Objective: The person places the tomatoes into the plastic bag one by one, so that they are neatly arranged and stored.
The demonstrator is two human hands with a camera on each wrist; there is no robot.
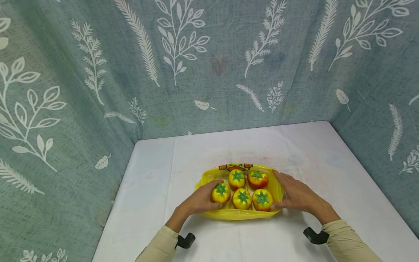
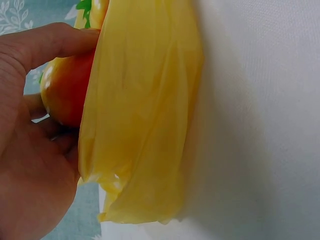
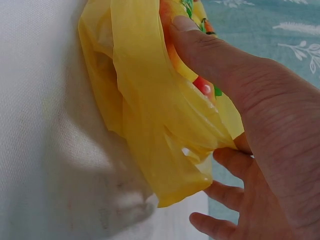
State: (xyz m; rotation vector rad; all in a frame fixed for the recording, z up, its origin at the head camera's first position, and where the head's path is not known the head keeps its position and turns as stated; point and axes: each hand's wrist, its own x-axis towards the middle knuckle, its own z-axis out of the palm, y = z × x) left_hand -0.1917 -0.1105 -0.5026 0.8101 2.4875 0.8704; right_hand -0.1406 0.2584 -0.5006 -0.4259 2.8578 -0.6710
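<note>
A yellow plastic bag (image 1: pixel 235 215) lies on the table with its mouth spread wide. Inside sit several glossy yellow-red toy tomatoes (image 1: pixel 243 199) with green star-shaped tops. My left hand (image 1: pixel 202 197) holds the leftmost toy tomato (image 1: pixel 220 193); in the left wrist view its thumb lies over the fruit and the fingers curl behind it. At the opposite end, my right hand (image 1: pixel 297 193) spans the bag's side, its fingers spread. Its thumb touches the nearest toy tomato (image 1: pixel 262 199), and in the right wrist view a forefinger meets the bag's edge.
A white cloth covers the table (image 1: pixel 147 203). Grey-green curtains (image 1: pixel 222 72) with white leaf prints hang behind it and along both sides. A black wrist mount sticks out beside each sleeve (image 1: pixel 162 242).
</note>
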